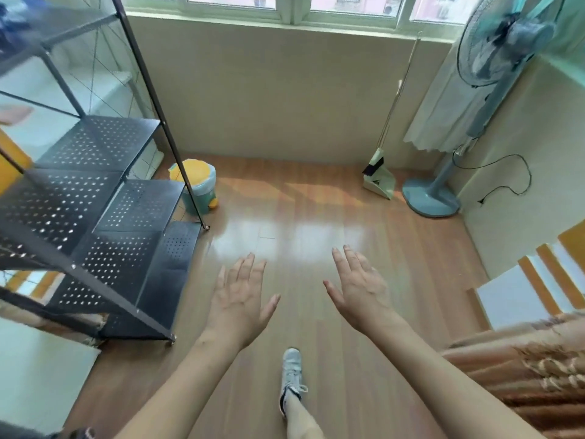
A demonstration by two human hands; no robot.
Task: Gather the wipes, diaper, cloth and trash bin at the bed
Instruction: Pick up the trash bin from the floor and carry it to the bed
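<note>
A small trash bin (200, 185) with a yellow lid and a teal body stands on the wooden floor beside the foot of the black stairs, partly behind a stair post. My left hand (238, 296) and my right hand (361, 286) are both stretched out over the floor, fingers spread, holding nothing. The bin lies well ahead and to the left of my left hand. The edge of the bed (522, 359), with a brown patterned cover, shows at the lower right. No wipes, diaper or cloth are in view.
Black perforated metal stairs (104, 223) fill the left side. A dustpan and broom (378, 182) lean on the far wall, with a blue standing fan (433, 198) and its cord at the right. My foot in a white shoe (292, 375) is on the floor.
</note>
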